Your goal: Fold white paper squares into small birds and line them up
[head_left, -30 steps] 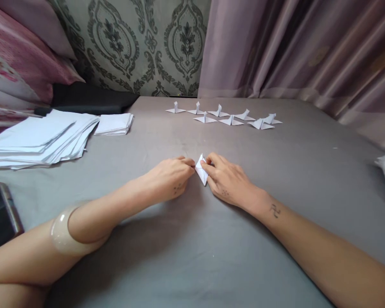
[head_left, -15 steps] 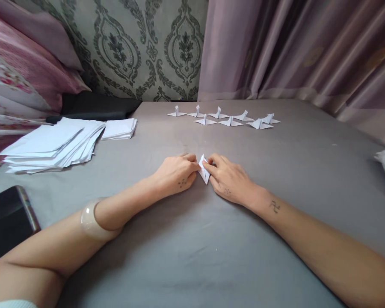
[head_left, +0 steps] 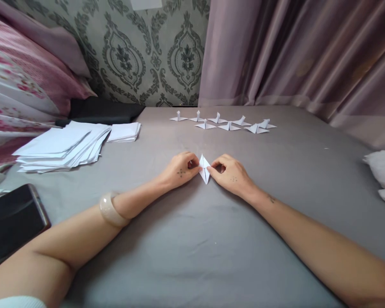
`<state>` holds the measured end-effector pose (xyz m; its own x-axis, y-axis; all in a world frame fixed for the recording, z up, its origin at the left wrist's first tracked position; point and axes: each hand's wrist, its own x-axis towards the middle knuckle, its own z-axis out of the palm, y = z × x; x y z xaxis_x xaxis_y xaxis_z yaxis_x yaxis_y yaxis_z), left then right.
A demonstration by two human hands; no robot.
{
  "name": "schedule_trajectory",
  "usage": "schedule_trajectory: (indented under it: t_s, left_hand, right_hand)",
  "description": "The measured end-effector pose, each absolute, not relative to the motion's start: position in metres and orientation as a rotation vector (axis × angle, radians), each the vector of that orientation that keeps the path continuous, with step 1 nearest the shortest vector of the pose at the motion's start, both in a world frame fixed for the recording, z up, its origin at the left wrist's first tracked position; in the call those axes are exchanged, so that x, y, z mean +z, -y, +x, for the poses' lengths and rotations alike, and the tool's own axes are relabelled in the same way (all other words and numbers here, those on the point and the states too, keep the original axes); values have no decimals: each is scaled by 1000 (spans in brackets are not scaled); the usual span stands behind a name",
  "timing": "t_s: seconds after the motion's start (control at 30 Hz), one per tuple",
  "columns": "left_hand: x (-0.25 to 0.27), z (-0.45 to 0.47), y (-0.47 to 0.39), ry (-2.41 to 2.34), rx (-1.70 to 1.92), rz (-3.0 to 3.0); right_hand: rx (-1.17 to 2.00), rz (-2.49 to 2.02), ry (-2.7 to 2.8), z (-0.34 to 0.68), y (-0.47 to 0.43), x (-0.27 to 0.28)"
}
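Grey cloth (head_left: 211,265) underlies both forearms (head_left: 295,226), which slant inward from the frame's lower corners. The left hand (head_left: 181,169) and right hand (head_left: 233,174) (fingers curled loosely) each pinch one side of a small white folded-paper diamond (head_left: 204,170) at centre frame, its long points toward top and bottom, a slit down its lower half.
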<state>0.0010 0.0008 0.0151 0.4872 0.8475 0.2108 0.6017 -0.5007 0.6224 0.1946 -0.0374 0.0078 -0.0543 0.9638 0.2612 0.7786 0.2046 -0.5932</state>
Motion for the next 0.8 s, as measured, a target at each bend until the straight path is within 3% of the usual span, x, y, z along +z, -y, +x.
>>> schedule_trajectory:
  t_s: [0.23, 0.5, 0.63, 0.8]
  left_hand:
    - [10, -1, -6, -1229, 692, 1986]
    - [11, 7, -5, -979, 1020, 1418]
    - [18, 12, 0, -958, 1063, 1370]
    - [15, 14, 3, -906, 1140, 1446]
  right_hand:
    - [567, -1512, 1830, 193, 37, 10]
    - [663, -1255, 1632, 191, 29, 7]
    - [572, -1246, 1631, 190, 26, 5]
    - [732, -1246, 1561, 186, 24, 6]
